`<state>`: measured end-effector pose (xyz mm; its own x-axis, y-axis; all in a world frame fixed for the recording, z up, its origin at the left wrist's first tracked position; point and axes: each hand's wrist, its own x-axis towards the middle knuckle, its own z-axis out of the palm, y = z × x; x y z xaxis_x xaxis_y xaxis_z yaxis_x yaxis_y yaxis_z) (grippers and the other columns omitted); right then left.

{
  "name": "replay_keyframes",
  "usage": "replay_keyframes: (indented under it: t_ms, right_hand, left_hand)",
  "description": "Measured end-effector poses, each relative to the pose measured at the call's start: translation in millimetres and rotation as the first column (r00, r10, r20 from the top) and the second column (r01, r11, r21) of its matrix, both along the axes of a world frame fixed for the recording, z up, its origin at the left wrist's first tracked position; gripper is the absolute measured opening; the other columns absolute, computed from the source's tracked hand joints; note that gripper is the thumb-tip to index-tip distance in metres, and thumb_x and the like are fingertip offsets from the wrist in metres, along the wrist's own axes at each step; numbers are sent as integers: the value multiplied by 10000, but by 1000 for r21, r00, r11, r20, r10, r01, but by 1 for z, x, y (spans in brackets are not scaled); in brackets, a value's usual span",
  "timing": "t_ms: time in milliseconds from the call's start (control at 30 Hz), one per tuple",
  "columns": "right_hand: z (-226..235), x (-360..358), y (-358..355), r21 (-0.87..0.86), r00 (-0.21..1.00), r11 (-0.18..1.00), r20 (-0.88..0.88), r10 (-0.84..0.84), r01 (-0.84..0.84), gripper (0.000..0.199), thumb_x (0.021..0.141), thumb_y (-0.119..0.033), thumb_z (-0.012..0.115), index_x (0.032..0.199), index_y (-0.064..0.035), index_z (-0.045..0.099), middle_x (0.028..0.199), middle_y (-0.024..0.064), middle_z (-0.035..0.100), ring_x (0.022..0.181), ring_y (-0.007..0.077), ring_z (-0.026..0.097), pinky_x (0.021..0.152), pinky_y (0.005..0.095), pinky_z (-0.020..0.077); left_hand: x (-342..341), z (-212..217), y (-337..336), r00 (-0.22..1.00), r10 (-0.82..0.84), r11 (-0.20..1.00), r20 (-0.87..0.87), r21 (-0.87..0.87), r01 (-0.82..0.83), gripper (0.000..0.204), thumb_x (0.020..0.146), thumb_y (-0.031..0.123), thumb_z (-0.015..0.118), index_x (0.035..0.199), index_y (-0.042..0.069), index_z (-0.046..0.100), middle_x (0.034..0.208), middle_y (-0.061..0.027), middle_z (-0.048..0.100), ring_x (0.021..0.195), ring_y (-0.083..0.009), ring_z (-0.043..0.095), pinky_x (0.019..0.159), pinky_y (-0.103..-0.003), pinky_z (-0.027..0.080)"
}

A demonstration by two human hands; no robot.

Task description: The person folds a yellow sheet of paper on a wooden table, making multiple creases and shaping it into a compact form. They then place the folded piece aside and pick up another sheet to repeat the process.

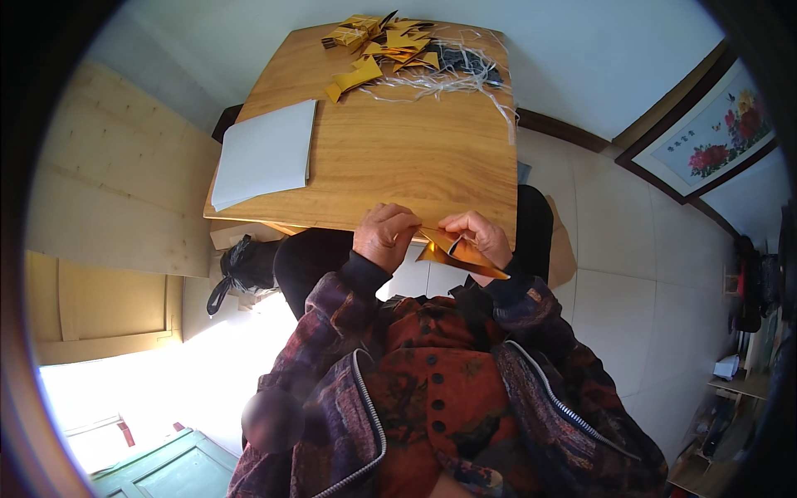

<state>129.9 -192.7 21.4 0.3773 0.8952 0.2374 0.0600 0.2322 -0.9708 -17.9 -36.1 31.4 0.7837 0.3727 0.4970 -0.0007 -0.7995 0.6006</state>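
Just off the table's near edge, a sheet of shiny gold paper (452, 256) is held between my two hands, bent and partly folded. My left hand (386, 236) pinches its left corner with the fingertips. On the other side, my right hand (481, 235) grips the paper near its upper right, fingers curled over it. Part of the sheet hangs toward my lap, its lower point reaching my right cuff. The fingertips hide some of the folds.
A stack of white paper (264, 158) lies at the left of the wooden table (407, 153). Folded gold paper pieces (403, 46), a tied gold bundle (352, 31) and white string strands (448, 81) sit at the far end. A black bag (247, 267) stands left below.
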Motion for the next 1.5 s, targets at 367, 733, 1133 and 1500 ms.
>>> replay_keyframes:
  t_ms: [367,733,1133,1500]
  right_hand:
    - [-18,32,37,18,563,954,804,-191,299,251,799,-3,621,1037,-46,554,1161,126,597,1042,327,585,840,397,501]
    - [-24,31,20,-116,376,951,926,0,286,403,816,-90,608,1212,-41,555,1346,79,507,1270,288,451,1056,466,345]
    - [-22,12,-10,-174,334,942,940,71,289,526,787,-148,642,1300,-93,539,1425,36,466,1364,251,376,1108,468,294]
    - [-22,17,-15,-65,432,957,899,-67,284,292,781,-57,646,1068,-102,670,1251,16,606,1294,287,454,1041,442,375]
  left_hand:
    - [65,-23,44,995,-41,995,-93,-91,32,218,832,61,625,1039,42,690,1111,-134,672,1018,-346,630,869,-387,510]
    - [63,-35,51,819,-216,943,-532,103,316,687,840,315,646,1452,139,390,1543,-53,322,1431,-224,279,1161,-483,188]
    - [63,-33,58,768,-152,899,-622,237,369,714,838,363,591,1482,169,350,1557,-28,305,1453,-219,235,1163,-525,98]
    - [55,-15,34,752,-143,952,-644,117,282,739,851,426,615,1483,165,334,1571,-7,264,1455,-227,219,1155,-547,105]
